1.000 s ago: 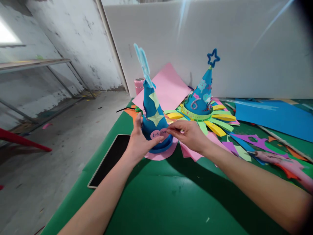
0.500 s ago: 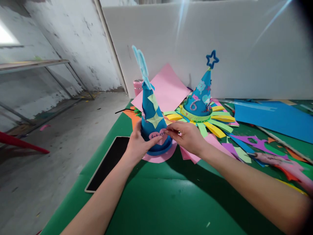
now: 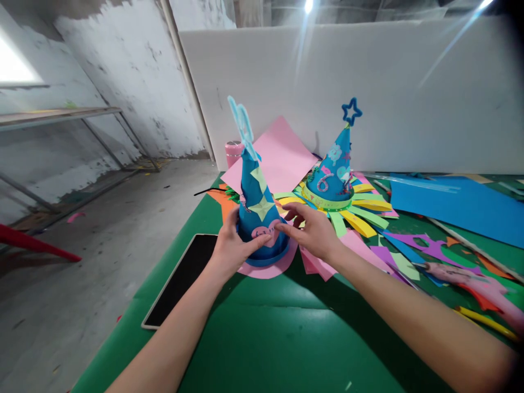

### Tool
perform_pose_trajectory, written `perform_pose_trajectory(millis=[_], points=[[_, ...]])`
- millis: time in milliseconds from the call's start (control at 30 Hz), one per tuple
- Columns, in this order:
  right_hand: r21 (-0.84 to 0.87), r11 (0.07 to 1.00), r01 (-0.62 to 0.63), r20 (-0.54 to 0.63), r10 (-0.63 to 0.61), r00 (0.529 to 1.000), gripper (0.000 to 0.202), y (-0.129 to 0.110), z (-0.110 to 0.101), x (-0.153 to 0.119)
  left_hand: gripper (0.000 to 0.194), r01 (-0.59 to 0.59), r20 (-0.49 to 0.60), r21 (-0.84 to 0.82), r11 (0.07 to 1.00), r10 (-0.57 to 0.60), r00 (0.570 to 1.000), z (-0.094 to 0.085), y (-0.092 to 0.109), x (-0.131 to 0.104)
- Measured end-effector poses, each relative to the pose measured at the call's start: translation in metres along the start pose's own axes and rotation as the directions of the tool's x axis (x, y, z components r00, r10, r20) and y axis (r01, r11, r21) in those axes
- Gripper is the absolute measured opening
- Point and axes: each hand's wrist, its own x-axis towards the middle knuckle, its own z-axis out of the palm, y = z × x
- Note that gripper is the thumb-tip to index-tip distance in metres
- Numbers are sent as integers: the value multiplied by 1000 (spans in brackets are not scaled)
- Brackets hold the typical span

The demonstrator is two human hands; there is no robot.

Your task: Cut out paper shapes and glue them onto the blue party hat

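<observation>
Grasping the near blue cone hat (image 3: 252, 192) with my left hand (image 3: 230, 246), thumb over its pink heart (image 3: 261, 231); my right hand (image 3: 316, 232) has its thumb at the heart's edge, fingers parted. Hat upright on green table (image 3: 286, 344), pink paper (image 3: 265, 272) at base. Black panel (image 3: 182, 281) left; second cone hat (image 3: 333, 189) beyond, right.

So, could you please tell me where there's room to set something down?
The green table is largely bare between the left forearm and right forearm, nearer than the held hat. It's crowded rightward, with paper cutouts and a pink tool, and behind, around a second hat.
</observation>
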Motion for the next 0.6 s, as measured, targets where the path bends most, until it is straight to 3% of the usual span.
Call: perform_pose_trajectory(millis=[233, 600], points=[[290, 950, -118, 90, 96, 991, 39, 14, 14, 4, 55, -31, 17, -30, 999, 31, 999, 0, -3, -1], [408, 901, -145, 35, 143, 989, 30, 24, 20, 2, 42, -43, 224, -221, 974, 93, 970, -16, -9, 2]])
